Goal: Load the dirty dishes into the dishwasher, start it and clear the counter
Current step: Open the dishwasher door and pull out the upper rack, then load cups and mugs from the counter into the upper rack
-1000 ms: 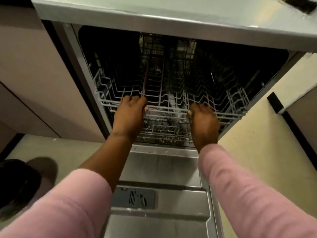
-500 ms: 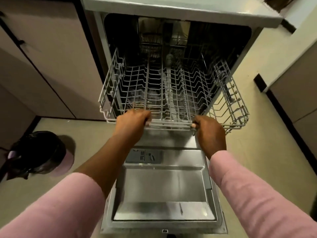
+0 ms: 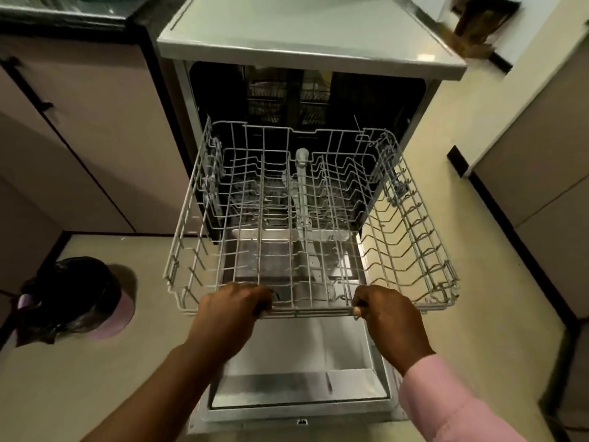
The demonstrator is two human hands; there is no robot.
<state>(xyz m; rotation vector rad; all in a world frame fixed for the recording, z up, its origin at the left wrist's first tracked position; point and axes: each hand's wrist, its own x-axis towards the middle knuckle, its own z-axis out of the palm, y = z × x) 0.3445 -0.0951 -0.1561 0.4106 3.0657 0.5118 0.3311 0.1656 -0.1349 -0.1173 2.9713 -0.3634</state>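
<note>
The grey wire dish rack of the dishwasher is drawn well out over the lowered stainless-steel door, and it holds nothing: no plate, cup or piece of cutlery lies among its tines. The left hand and the right hand each make a closed grip on the rack's front rail, fingers curled over the wire, one left of centre and one right of it. The silver freestanding dishwasher stands open, its dark tub showing behind the rack, with what may be another rack deeper inside, though that part is too dim to be sure.

As a judgement, the task is barely begun: the door is down and one rack is out ready to fill, while loading, closing up, starting the machine and clearing the table are all left. No dirty dishes can be made out here, so they must be fetched from elsewhere.

Counted: one dishwasher, one door, one pulled-out rack, two hands, zero dishes loaded. On the floor to the left sits one round bin lined with a black plastic bag
</note>
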